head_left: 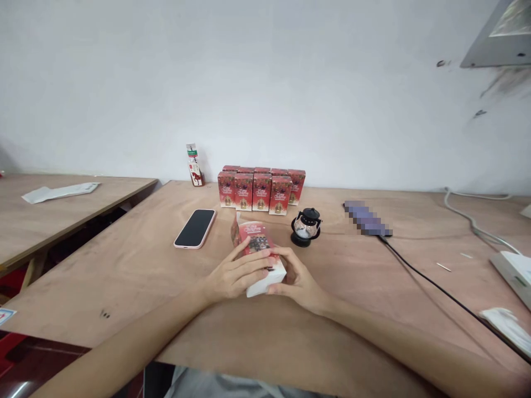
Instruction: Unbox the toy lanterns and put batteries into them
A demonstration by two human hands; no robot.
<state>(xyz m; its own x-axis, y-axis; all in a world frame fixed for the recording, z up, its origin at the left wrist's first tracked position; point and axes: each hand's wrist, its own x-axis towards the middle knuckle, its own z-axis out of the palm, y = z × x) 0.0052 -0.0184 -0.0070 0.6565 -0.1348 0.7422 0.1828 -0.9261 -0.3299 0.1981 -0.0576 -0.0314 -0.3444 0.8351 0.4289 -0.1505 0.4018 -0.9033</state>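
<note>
Red and white cardboard forms the printed rectangular box [259,243] held between both hands at the near middle of the pale brown wooden bench [352,287]. The left hand [240,273] lies over its left side and top, fingers stretched across the printed face; the right hand [301,282] holds its right side in a narrow curve, thumb at the white near end. A flap stands raised at the box's far left end. Whether the box rests on the wood cannot be told.

Just right and farther back stands a small black lantern [306,235] with a clear, rounded body. To the left lies a dark-screened phone with a pale pink edge [194,228]. Beyond, two rows of upright red printed boxes [261,192] stand near the pale wall [265,83], with a slim red-and-white packet [196,170] at their left. Farther right, a flat purple object [367,219], obscured by pixelation, meets a black cable [431,284].
</note>
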